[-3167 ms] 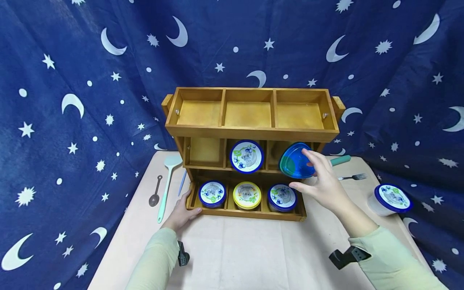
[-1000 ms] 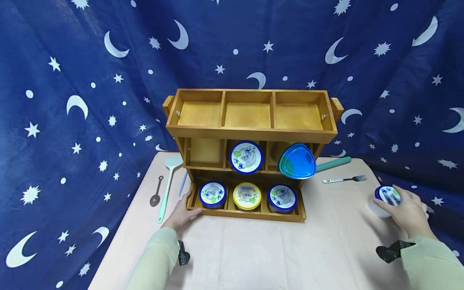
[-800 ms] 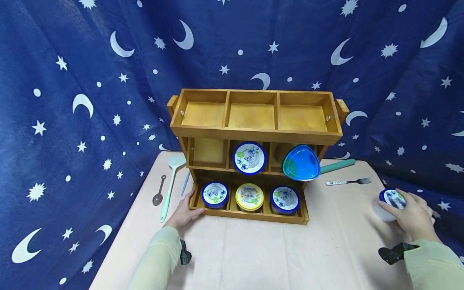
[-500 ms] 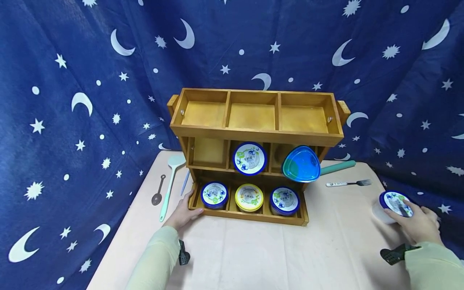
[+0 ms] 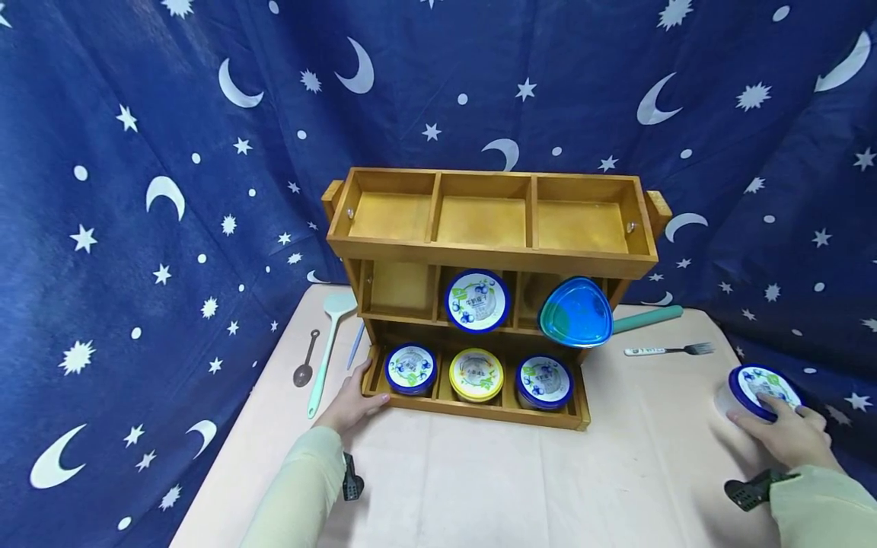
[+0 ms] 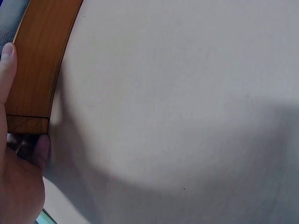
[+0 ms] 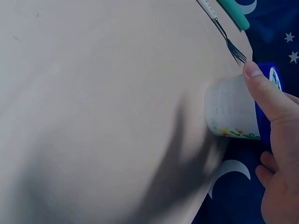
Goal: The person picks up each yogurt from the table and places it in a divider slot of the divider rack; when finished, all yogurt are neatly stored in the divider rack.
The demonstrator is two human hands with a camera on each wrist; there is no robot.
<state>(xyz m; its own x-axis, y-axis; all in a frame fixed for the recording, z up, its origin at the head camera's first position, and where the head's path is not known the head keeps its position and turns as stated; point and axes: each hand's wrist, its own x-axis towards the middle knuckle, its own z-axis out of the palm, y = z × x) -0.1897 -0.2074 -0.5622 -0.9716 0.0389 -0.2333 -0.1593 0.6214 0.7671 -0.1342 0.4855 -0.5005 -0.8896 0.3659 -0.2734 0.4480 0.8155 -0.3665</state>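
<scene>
My right hand holds a white plastic tub with a blue lid by its near side, at the table's right edge. In the right wrist view the thumb lies along the lid's rim, and the tub's wall shows printed flowers. My left hand grips the lower left front corner of a three-tier wooden rack, thumb over the front board. On the rack's bottom tier stand two blue-lidded tubs and a yellow-lidded tub. Its middle tier bears a blue-lidded tub and a blue rounded-triangular container.
Left of the rack lie a dark spoon, a pale green spatula and a thin blue stick. To its right are a fork and a green handle. A star-patterned cloth hangs behind.
My right hand has left the blue triangular container on the middle tier and moved right to the tub, then shifted to its near side. My left hand keeps its grip on the rack.
</scene>
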